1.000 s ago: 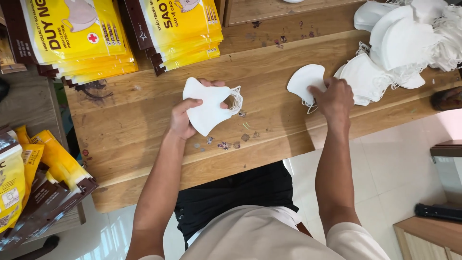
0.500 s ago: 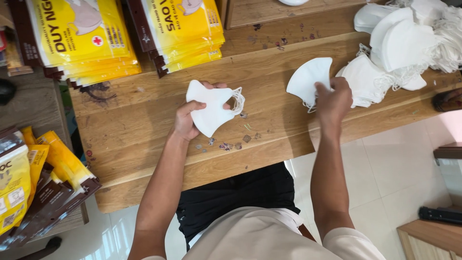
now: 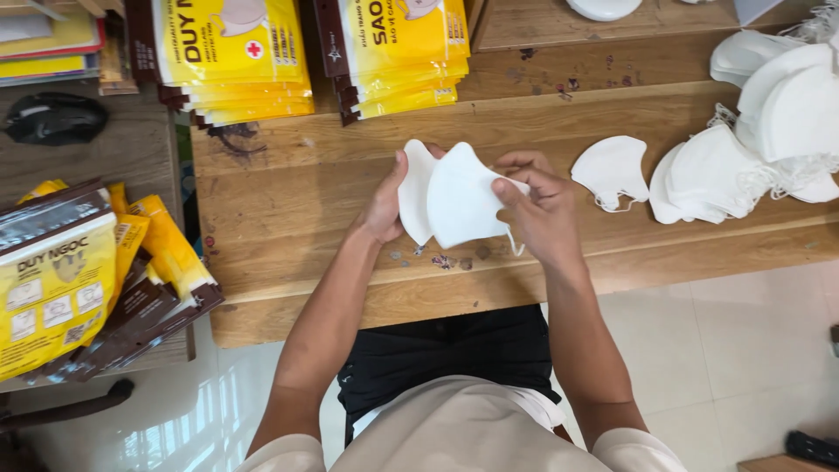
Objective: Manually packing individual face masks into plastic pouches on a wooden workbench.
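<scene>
Over the wooden table [image 3: 288,183], both hands meet at two white folded face masks [image 3: 459,199] held together, one overlapping the other. My left hand [image 3: 386,205] grips the left mask by its edge. My right hand [image 3: 537,205] pinches the right edge of the front mask, whose ear loop hangs below. A single white mask [image 3: 612,170] lies flat on the table just right of my right hand.
A heap of white masks [image 3: 760,140] sits at the right end. Two stacks of yellow packets [image 3: 232,57] [image 3: 402,52] stand at the table's back. More yellow and brown packets [image 3: 79,280] lie on a lower surface at left, near a black object [image 3: 57,118].
My right hand picked a mask from beside the pile and brought it left to the mask in my left hand. The two masks are now held together.
</scene>
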